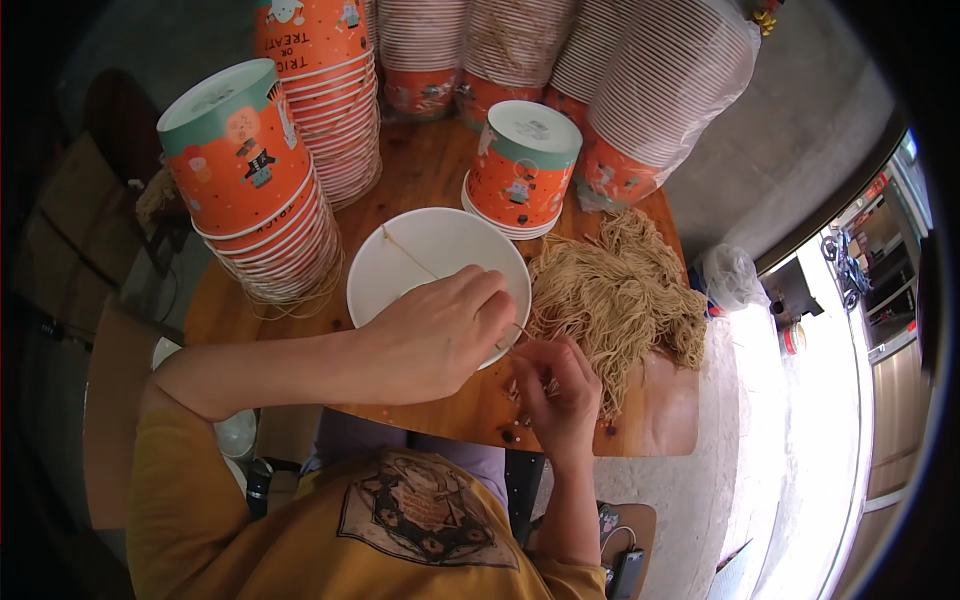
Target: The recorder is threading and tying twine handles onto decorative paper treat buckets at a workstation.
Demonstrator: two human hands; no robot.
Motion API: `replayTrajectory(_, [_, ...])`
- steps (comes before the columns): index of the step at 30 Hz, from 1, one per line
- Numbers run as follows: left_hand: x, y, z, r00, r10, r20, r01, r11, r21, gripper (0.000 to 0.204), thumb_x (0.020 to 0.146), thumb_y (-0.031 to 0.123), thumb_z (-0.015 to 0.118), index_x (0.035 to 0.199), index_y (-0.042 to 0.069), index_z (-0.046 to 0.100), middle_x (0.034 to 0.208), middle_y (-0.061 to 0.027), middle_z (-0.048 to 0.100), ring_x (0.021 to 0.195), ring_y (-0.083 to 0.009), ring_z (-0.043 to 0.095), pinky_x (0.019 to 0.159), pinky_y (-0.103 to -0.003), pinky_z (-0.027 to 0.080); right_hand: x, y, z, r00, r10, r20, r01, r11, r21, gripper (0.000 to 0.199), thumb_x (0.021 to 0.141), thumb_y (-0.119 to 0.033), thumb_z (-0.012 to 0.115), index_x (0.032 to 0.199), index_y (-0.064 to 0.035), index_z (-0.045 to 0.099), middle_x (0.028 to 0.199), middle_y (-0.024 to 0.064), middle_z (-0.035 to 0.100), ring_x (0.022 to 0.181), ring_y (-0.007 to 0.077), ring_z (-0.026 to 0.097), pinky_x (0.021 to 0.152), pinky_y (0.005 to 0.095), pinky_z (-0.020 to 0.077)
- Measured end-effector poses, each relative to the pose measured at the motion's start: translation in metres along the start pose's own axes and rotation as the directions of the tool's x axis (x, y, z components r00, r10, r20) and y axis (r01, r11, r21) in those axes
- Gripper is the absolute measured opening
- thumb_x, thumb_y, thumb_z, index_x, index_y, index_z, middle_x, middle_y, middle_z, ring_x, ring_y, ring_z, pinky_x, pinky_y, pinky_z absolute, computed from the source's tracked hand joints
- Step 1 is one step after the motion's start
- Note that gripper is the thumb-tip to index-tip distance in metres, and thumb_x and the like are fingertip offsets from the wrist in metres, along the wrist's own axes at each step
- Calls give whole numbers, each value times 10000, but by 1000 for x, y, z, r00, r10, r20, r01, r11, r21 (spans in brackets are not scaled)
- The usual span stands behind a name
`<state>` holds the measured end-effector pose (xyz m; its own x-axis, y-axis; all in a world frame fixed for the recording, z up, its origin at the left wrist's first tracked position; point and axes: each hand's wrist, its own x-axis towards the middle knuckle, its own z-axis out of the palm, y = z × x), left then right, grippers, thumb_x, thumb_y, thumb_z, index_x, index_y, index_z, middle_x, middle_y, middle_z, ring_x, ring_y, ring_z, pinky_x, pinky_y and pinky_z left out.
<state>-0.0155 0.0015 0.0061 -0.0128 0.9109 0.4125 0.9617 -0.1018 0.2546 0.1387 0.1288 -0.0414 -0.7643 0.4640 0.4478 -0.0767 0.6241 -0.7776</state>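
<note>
A white paper bucket [400, 240] stands mouth up in front of me on the wooden table. My left hand [435, 335] reaches across it, fingers curled closed on a thin tan cord [410, 250] that runs over the bucket's far left rim. At the near right rim, my right hand [560, 390] pinches the cord's other end, with a short stretch showing between the two hands. The fingertips partly hide the cord there. Small pale bits [520, 390] lie under the right hand. Right of the bucket spreads a heap of loose tan cords [620, 290].
Upside-down orange and green buckets stand in a leaning stack [240, 150] at left, with another tall stack [325, 110] behind. A short stack [520, 170] sits beyond the bucket. Several plastic-wrapped stacks [670, 90] line the back. The table's edge [430, 420] is close to my lap.
</note>
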Motion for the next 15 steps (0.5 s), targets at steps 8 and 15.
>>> replayTrajectory(8, [-24, 12, -13, 978, -165, 130, 187, 965, -185, 211, 871, 160, 627, 985, 28, 510, 923, -105, 540, 881, -303, 559, 743, -403, 484, 6, -7, -34, 994, -97, 48, 103, 980, -170, 258, 796, 39, 671, 1031, -41, 602, 858, 85, 590, 751, 226, 628, 659, 333, 514])
replayTrajectory(15, [-44, 1, -20, 1000, -4, 9, 5, 1000, -6, 180, 830, 25, 626, 1006, 47, 592, 935, -83, 565, 854, -287, 575, 822, -397, 449, 34, -17, -32, 940, -333, 79, 338, 868, -363, 180, 800, -14, 700, 963, -57, 636, 853, 73, 580, 749, 260, 606, 642, 371, 502])
